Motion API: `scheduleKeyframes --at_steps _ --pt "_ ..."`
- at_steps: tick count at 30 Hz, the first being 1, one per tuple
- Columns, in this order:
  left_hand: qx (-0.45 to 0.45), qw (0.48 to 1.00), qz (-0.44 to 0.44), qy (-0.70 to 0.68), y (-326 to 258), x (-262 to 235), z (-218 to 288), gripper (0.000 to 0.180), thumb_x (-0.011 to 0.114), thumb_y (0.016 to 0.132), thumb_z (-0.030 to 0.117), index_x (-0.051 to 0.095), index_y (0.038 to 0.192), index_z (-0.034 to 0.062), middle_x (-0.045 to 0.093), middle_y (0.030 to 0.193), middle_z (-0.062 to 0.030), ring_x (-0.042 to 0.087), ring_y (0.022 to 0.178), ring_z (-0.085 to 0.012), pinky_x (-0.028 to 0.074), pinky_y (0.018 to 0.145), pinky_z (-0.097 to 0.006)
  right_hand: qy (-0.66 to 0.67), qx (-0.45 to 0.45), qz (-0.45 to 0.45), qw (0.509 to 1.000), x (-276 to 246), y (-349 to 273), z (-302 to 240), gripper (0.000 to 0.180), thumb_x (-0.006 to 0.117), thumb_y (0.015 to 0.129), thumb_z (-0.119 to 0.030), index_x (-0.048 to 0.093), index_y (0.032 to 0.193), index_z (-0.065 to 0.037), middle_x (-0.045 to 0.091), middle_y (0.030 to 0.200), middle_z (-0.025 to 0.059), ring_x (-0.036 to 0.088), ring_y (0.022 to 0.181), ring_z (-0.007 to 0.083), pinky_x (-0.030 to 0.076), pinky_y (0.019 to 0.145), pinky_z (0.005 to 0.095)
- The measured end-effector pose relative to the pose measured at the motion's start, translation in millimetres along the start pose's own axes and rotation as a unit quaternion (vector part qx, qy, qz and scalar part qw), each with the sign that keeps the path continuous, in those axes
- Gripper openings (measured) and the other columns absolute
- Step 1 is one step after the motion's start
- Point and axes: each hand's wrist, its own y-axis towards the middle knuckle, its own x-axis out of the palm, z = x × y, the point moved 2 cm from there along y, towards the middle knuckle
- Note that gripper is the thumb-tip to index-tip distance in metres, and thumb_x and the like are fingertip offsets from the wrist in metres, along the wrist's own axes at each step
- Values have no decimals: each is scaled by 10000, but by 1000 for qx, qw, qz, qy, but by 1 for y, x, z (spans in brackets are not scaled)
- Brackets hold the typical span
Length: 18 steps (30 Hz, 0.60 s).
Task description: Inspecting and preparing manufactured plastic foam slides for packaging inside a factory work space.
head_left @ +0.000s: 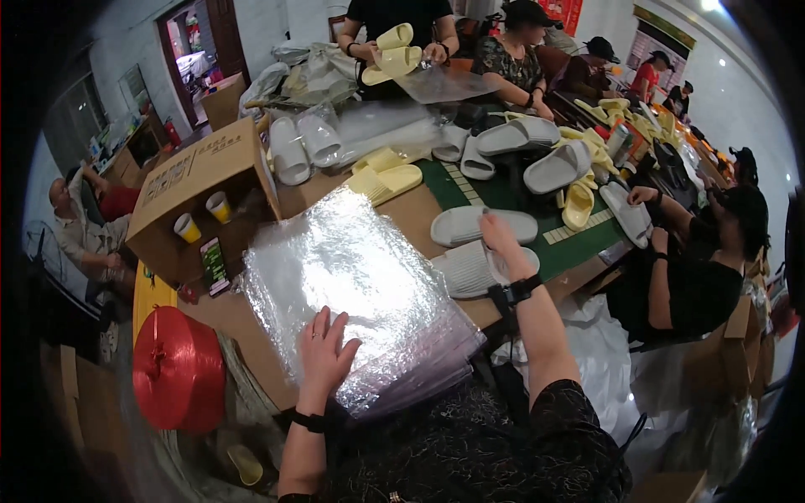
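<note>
My left hand [325,352] lies flat with its fingers spread on a stack of shiny clear plastic bags [377,285]. Ahead and to the right, my right hand [503,243] grips a light grey slide slipper [463,270] with a ribbed surface. The hand partly hides this slipper, and some of its fingers are out of sight. Right behind lies a second grey slide slipper [453,225], which a fingertip meets or nearly meets. A yellow pair of slippers [390,180] rests beyond the bags.
A cardboard box [197,168] on its side holds yellow-and-white cups, with a phone [215,267] beside it. A red roll of twine [178,369] stands at the left. More grey slippers [558,166] and yellow ones lie across the table. Several people work around it.
</note>
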Motion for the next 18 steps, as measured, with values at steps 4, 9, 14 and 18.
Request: scheduleKeyframes --at_steps 4,9,14,18 --pt "-20 1000 -5 -5 -6 -4 -2 522 644 871 425 601 1312 149 435 1461 -197 390 1305 -423 270 1097 -522 91 -2 -171 981 -20 -3 28 464 672 816 -171 612 1251 -23 653 1170 216 604 1145 329 474 955 363" --pt "-15 1000 -4 7 -7 -4 -4 536 601 895 466 587 1328 150 438 1457 -197 401 1298 -409 276 1092 -524 -30 -160 -118 980 -24 -42 13 512 685 715 -73 614 1220 -36 631 1157 171 591 1081 359 487 924 438" --pt "-30 999 6 -8 -10 -2 -8 536 613 881 456 592 1322 152 454 1439 -194 407 1291 -409 302 1083 -510 -183 -172 -10 968 -15 -55 -33 270 662 699 -62 627 966 -41 621 936 171 567 968 402 488 834 497" --pt "-18 1000 3 11 -8 0 -8 539 618 878 449 580 1335 167 447 1439 -209 404 1294 -415 307 1080 -511 -131 -195 138 962 -43 -45 -50 192 617 734 -31 546 912 -16 587 890 218 545 935 438 443 772 539"
